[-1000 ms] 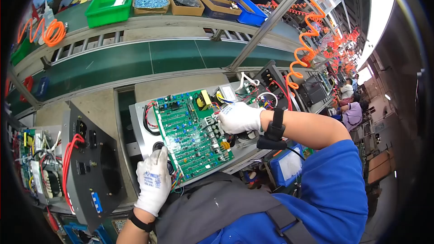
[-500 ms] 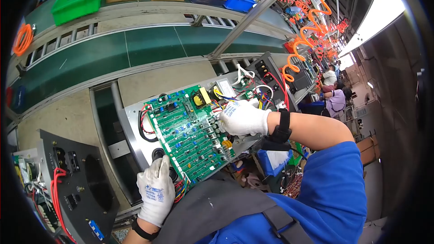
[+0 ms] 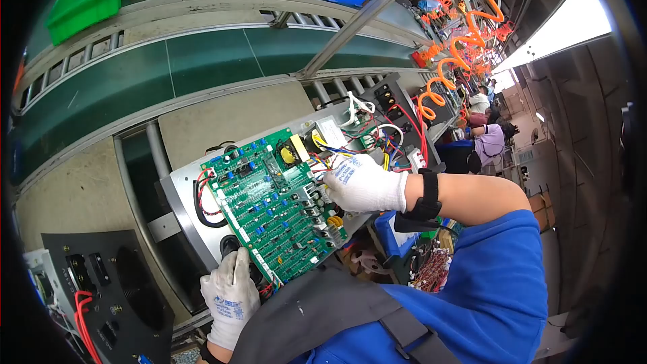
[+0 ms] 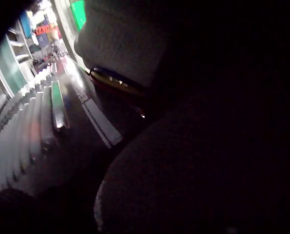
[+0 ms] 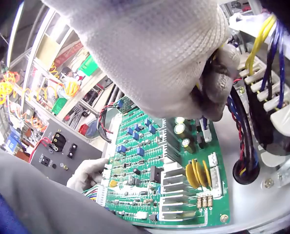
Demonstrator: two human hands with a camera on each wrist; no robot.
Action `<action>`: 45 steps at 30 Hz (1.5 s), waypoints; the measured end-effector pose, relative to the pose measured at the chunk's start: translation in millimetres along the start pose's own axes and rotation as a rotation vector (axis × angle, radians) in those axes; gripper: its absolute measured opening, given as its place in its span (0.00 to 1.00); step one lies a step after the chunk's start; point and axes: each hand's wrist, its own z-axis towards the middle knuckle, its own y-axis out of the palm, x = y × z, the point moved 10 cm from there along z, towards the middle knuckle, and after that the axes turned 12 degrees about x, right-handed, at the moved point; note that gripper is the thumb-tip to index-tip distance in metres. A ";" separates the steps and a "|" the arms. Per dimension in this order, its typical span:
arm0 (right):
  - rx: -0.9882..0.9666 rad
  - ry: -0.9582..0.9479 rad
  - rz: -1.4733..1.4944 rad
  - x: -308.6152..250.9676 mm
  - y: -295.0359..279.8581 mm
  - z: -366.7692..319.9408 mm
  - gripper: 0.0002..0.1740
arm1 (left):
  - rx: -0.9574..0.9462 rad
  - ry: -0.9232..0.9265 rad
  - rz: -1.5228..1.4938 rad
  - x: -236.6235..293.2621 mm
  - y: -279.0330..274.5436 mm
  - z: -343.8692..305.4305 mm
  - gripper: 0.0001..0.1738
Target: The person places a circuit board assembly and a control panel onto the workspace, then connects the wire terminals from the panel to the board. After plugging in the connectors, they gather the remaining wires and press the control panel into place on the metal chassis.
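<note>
A green circuit board (image 3: 266, 205) packed with components lies on a light metal chassis (image 3: 185, 205). My gloved left hand (image 3: 231, 293) is at the board's near left corner. Its extended fingers rest by a black round part (image 3: 229, 245) on the chassis edge. Over the board's right side, my gloved right hand (image 3: 364, 184) has curled fingers (image 5: 218, 83) in the right wrist view. They pinch thin wires (image 3: 322, 164) close above silver heat sinks (image 5: 176, 192); the fingertips partly hide the wires. The left wrist view is mostly dark.
A second black-panelled unit (image 3: 108, 283) with red wires stands at left. Behind lies a green conveyor (image 3: 209, 61). Beyond it are a green bin (image 3: 87, 0) and several boxes. An orange coiled hose (image 3: 438, 94) hangs at right, by a slanting metal post (image 3: 371, 17).
The head view has shifted, so the chassis and the black unit appear farther left and lower. Both hands stay at about the same places on the board.
</note>
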 end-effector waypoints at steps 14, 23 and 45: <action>-0.268 0.142 0.019 10.0 18.4 12.6 0.12 | 0.019 -0.047 0.012 -4.7 3.5 5.6 0.16; -0.321 0.231 0.344 8.8 10.8 12.1 0.10 | 0.006 -0.020 -0.080 6.4 -11.3 6.8 0.25; 0.900 -0.004 0.784 92.6 -182.2 -136.5 0.14 | 0.232 -0.281 -0.207 36.9 -59.8 -28.1 0.25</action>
